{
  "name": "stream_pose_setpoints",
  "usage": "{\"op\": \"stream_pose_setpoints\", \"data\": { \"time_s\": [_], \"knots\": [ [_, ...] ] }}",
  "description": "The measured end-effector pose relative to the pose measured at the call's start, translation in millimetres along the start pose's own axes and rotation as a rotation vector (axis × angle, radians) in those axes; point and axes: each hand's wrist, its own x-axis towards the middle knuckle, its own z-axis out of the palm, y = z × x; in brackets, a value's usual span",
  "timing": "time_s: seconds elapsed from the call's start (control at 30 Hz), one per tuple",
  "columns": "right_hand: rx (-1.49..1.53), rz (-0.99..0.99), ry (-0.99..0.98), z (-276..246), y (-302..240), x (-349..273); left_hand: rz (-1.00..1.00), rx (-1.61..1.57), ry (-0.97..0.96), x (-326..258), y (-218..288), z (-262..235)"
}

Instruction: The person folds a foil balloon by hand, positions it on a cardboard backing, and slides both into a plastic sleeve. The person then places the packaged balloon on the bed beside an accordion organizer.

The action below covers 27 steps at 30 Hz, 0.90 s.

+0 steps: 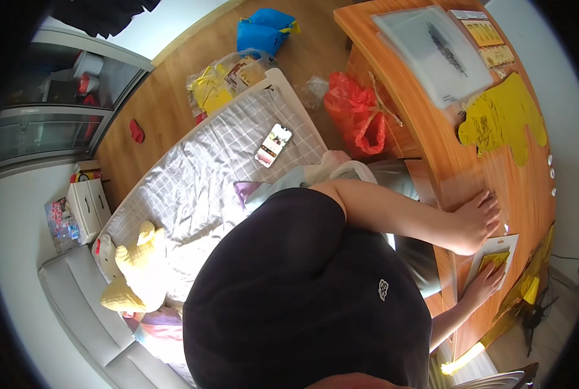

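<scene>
My left hand point(477, 222) rests on the wooden desk point(458, 142), its fingers slightly bent and apart, with nothing visible in them. Just beyond it, toward the lower right, lies a white card point(511, 244) with a hanging hole and a shiny clear cover. A small gold foil packet point(495, 260) lies over this card. My right hand point(487, 285) has its fingertips closed on the packet's lower edge; its thumb is hidden. Loose gold foil pieces point(500, 120) lie spread out on the desk to the upper right.
Clear plastic sleeves point(432, 55) are stacked at the desk's upper end, beside a printed card sheet point(484, 39). A red plastic bag point(354, 107) hangs by the desk. On the bed point(179, 155) are a phone point(274, 145) and a yellow plush toy point(140, 266). More gold foil point(529, 288) runs along the desk's far edge.
</scene>
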Motion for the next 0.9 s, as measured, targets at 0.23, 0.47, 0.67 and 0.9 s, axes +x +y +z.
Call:
{"op": "stream_pose_setpoints", "data": {
  "time_s": [0.23, 0.47, 0.67, 0.9],
  "knots": [
    [0.045, -0.146, 0.016, 15, -28, 6, -0.034, 0.03, -0.038, 7, 8, 12],
    [0.08, -0.208, 0.01, 4, -38, -18, -0.11, 0.183, -0.039, 12, 16, 20],
    [0.096, -0.247, 0.021, -8, -18, -35, -0.079, 0.139, -0.041, 20, 36, 29],
    [0.087, -0.326, 0.029, -19, 29, -16, -0.035, 0.106, -0.039, 41, 55, 38]
  ]
}}
